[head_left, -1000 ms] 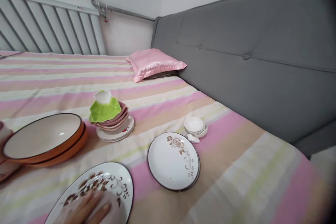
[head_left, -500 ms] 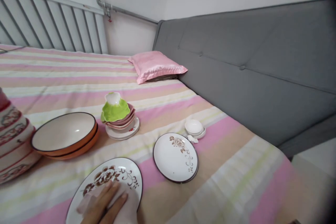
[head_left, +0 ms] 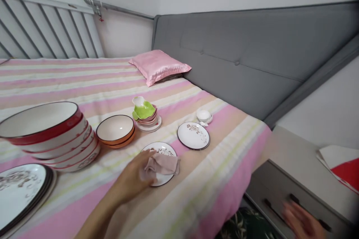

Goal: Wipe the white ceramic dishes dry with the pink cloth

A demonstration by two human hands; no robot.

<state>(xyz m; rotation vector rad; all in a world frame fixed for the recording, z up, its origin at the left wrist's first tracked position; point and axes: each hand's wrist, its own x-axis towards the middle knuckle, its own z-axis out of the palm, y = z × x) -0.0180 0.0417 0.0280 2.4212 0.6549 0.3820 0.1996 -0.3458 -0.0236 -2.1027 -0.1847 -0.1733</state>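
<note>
My left hand [head_left: 131,180] reaches across the striped bedspread [head_left: 213,179] and is closed on a pink cloth [head_left: 162,164]. The cloth lies on a white plate with a brown flower pattern [head_left: 164,148]. A second flowered plate [head_left: 193,135] lies just beyond it to the right. My right hand [head_left: 303,223] is low at the bottom right, blurred, in front of the grey nightstand's drawer [head_left: 269,201] and close to its dark handle.
On the bed stand a stack of red-rimmed bowls [head_left: 47,134], orange bowls [head_left: 115,130], a green leaf dish on pink dishes [head_left: 143,111], small white cups [head_left: 203,115] and stacked plates [head_left: 19,190]. A pink pillow [head_left: 158,65] lies by the grey headboard [head_left: 246,67]. A red-and-white item [head_left: 340,164] rests on the nightstand.
The view has pulled back and swung right, bringing the bed's edge, the nightstand and my right hand into sight. My left hand has bunched the cloth on the same plate.
</note>
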